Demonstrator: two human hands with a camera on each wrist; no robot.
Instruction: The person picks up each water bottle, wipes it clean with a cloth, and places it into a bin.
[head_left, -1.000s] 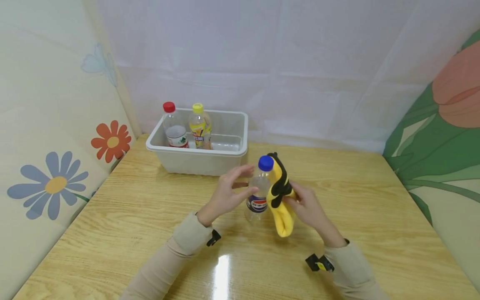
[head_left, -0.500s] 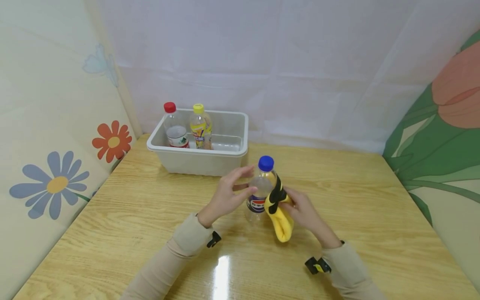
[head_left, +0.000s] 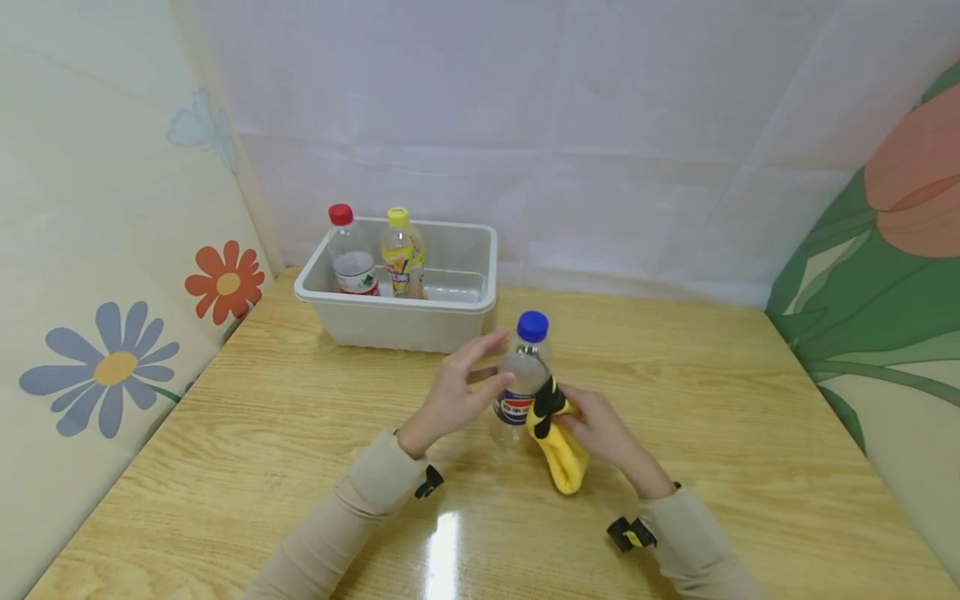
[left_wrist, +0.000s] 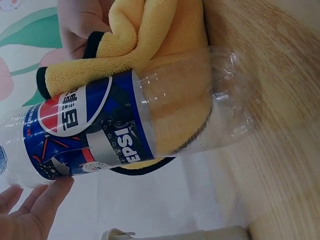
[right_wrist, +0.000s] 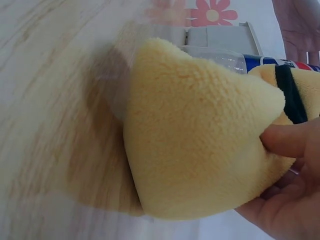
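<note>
A clear plastic bottle (head_left: 522, 364) with a blue cap and a Pepsi label (left_wrist: 90, 127) stands upright on the table. My left hand (head_left: 459, 392) is at its left side, thumb and fingers apart, fingertips touching the bottle by the label's upper edge. My right hand (head_left: 603, 429) pinches a yellow microfiber cloth (head_left: 562, 450) with black edging. The bunched cloth lies against the bottle's right side, over part of the label, and its lower end hangs toward the table. In the right wrist view, the cloth (right_wrist: 200, 135) hides most of the bottle.
Behind and left stands a grey plastic bin (head_left: 397, 323). It holds a red-capped bottle (head_left: 352, 260) and a yellow-capped bottle (head_left: 399, 254), with another bottle partly behind that one. A white cloth backdrop (head_left: 637, 167) borders the wooden table (head_left: 712, 400) at the back.
My right hand has moved the cloth down along the bottle's right side, from near the neck to the label. The bottle and my left hand have stayed almost still.
</note>
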